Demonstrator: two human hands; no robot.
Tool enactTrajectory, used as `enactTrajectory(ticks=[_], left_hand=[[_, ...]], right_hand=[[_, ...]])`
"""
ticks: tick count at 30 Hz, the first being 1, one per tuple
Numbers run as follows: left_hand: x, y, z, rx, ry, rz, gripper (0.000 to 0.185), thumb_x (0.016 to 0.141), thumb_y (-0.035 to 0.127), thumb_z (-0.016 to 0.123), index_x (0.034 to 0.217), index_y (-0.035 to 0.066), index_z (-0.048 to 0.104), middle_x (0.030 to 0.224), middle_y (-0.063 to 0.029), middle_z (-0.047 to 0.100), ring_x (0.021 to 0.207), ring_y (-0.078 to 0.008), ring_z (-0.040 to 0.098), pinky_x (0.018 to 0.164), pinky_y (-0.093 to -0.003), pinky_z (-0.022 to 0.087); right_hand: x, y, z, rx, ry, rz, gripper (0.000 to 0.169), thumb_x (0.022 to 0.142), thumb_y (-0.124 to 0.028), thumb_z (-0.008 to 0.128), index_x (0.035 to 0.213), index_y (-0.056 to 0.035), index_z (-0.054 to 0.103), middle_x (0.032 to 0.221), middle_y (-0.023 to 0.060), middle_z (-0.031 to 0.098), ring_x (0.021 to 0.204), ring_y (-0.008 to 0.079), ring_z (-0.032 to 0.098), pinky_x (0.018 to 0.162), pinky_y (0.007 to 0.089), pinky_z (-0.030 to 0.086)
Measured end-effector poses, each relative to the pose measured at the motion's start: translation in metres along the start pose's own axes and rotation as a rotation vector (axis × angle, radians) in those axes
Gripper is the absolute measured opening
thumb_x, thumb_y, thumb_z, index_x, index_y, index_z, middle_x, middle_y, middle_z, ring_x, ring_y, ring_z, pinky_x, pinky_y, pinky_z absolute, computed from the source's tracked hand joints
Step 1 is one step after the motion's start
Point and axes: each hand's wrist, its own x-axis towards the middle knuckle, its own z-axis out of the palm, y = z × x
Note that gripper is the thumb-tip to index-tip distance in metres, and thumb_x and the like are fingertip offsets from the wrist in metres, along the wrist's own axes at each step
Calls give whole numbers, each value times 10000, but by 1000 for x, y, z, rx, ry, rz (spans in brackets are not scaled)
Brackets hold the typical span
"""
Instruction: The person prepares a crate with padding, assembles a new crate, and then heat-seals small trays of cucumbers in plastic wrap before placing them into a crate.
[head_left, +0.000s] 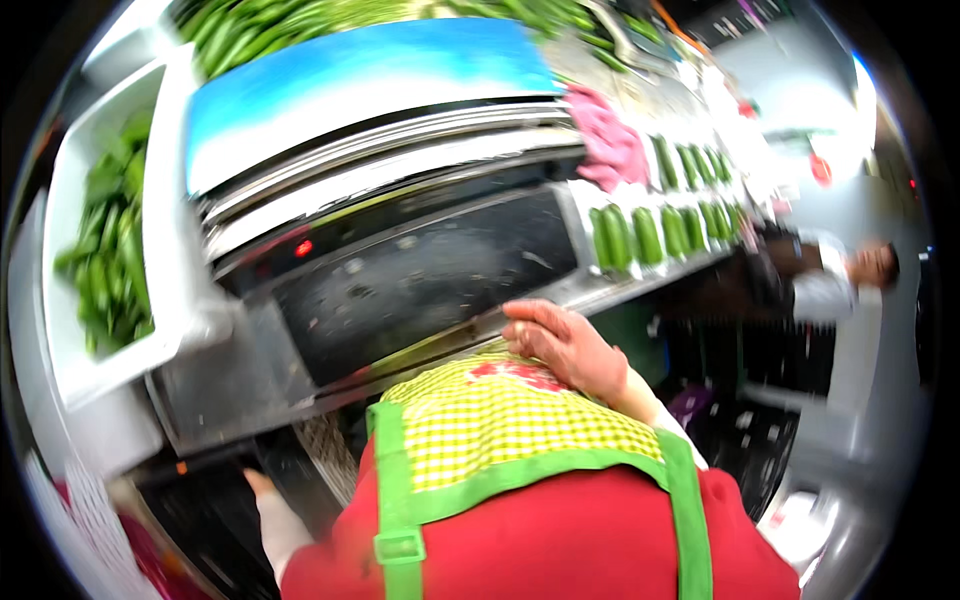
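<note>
My right hand (566, 352) hovers in front of my yellow checked apron (517, 431), near the front edge of a tray-wrapping machine. Its fingers are loosely bent and I see nothing in it. The machine has a dark flat plate (442, 262), metal rollers (390, 150) and a blue-and-white top panel (375, 82). Low on the left, my left hand (259, 481) reaches down beside a black crate (206, 517). Only a small part of that hand shows, so its grip is hidden.
Green vegetables lie heaped behind the machine (255, 37). More fill a white foam box (172, 300) at left. White trays with long green vegetables (649, 236) line the right, beside a pink cloth (607, 139). A person (817, 277) stands farther right near black crates (787, 360).
</note>
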Motion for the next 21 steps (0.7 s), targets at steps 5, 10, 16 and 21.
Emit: enactTrajectory(ticks=[5,10,16,21], left_hand=[[-83,73,36,306,556,255,453,888,350,605,1170,1,545,1065,-151,600,911,-242,577,806,-343,465],[-194,136,159,385,501,702,358,907,285,606,1069,-34,589,909,-133,633,760,-198,593,676,-313,474],[-435,133,440,425,-987,886,243,967,90,557,1182,-19,587,1025,-150,660,889,-205,675,805,-291,537],[-578,5,622,885,-2117,1202,241,880,47,591,1096,-58,594,968,-211,631,893,-341,634,788,-375,502]], right_hand=[[-1,134,-119,583,677,-128,302,935,-100,563,1194,29,476,958,123,605,821,211,640,718,360,567],[-1,170,-162,1054,716,-17,270,856,39,489,1123,63,455,927,179,606,846,332,671,825,447,591],[68,193,-168,1202,496,-174,131,799,103,478,772,-23,456,730,144,563,755,321,654,699,419,592],[67,171,-173,996,635,26,21,845,48,519,833,34,511,791,138,615,621,283,658,554,391,589]])
